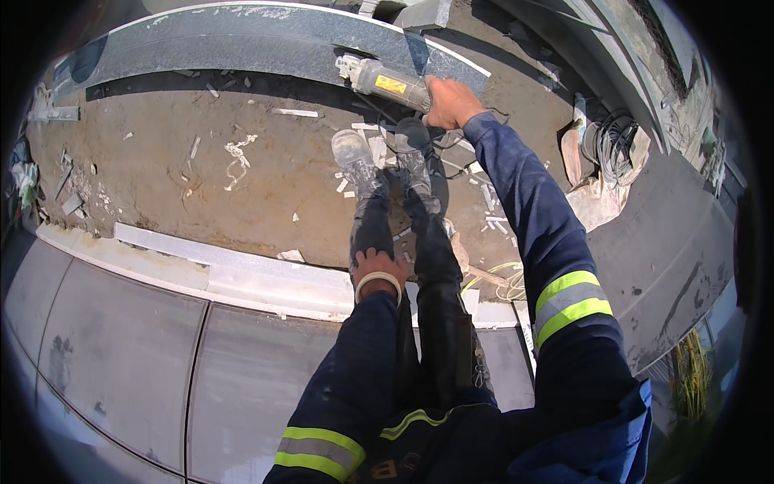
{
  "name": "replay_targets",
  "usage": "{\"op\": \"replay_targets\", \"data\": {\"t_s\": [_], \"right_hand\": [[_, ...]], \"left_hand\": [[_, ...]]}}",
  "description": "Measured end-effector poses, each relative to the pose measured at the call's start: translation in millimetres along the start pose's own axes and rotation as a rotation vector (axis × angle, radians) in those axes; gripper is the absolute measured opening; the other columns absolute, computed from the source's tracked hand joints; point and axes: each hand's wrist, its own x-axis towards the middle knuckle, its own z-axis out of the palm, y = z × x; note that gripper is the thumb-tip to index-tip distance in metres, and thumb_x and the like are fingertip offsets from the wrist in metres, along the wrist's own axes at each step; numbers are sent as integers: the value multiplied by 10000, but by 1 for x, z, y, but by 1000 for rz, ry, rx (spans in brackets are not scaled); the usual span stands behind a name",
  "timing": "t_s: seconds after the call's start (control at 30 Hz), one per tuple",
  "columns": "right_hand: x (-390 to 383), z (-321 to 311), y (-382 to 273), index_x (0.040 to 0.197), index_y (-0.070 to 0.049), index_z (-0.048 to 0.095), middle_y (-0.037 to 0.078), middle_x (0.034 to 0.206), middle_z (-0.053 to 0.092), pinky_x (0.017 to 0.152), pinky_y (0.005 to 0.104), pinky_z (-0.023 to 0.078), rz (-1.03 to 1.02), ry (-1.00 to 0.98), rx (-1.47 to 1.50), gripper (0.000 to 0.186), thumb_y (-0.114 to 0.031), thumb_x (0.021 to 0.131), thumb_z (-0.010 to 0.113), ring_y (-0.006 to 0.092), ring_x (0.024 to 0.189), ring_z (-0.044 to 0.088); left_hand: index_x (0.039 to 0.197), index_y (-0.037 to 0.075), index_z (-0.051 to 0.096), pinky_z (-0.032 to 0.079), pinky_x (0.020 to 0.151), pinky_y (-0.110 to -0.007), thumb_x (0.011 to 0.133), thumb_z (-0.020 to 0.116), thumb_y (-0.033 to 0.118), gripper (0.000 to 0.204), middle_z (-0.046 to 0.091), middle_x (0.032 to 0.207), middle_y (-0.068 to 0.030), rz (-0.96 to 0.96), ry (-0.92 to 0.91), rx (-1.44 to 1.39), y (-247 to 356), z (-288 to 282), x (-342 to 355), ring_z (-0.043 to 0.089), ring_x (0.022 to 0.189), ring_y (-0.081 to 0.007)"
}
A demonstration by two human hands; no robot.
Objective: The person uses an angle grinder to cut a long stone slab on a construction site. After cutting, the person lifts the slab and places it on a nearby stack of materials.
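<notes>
My right hand (453,102) is wrapped around the rear end of a grey angle grinder (391,83) with a yellow label on its body. The grinder's head points left and lies against a long grey stone slab (234,44); its disc cannot be made out. From the grinder a dark cord runs down near my shoes. My left hand (379,264), with a pale band at the wrist, rests on my left knee, fingers spread and holding nothing.
Stone offcuts (296,113) and chips litter the dusty ground around my dusty shoes (352,149). A coiled grey cable (610,141) lies on a torn sack at the right. Pale stone edging (266,278) borders large grey panels (121,355) behind my feet.
</notes>
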Motion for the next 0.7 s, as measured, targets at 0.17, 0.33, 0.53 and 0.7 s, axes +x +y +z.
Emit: {"op": "replay_targets", "data": {"t_s": [0.17,0.33,0.53,0.7], "right_hand": [[-28,-8,14,1218,8,611,272,1118,727,932,505,578,52,-48,-36,577,-247,737,803,445,1080,703],[-21,-9,6,1213,12,610,279,1105,729,930,501,578,18,-19,-35,575,-242,734,801,449,1073,706],[-6,-3,-3,1224,3,607,280,1114,727,936,490,579,7,-8,-8,589,-252,734,811,443,1084,705],[2,-1,-6,1235,0,606,269,1137,726,953,484,574,-16,-4,17,578,-245,750,803,432,1107,702]], "left_hand": [[1199,44,752,484,1061,-513,983,575,500,534,614,1382,-117,30,16,0,-15,-2,-4,524,1335,-336],[1209,42,746,482,1068,-506,984,573,505,543,604,1421,-120,42,63,-52,-20,-1,-7,519,1349,-337],[1218,28,739,488,1069,-490,977,577,514,567,607,1421,-131,28,41,-120,-10,9,-7,520,1344,-349],[1213,21,744,483,1078,-491,972,566,534,595,619,1393,-129,-12,56,-139,5,30,-10,514,1334,-359]]}}
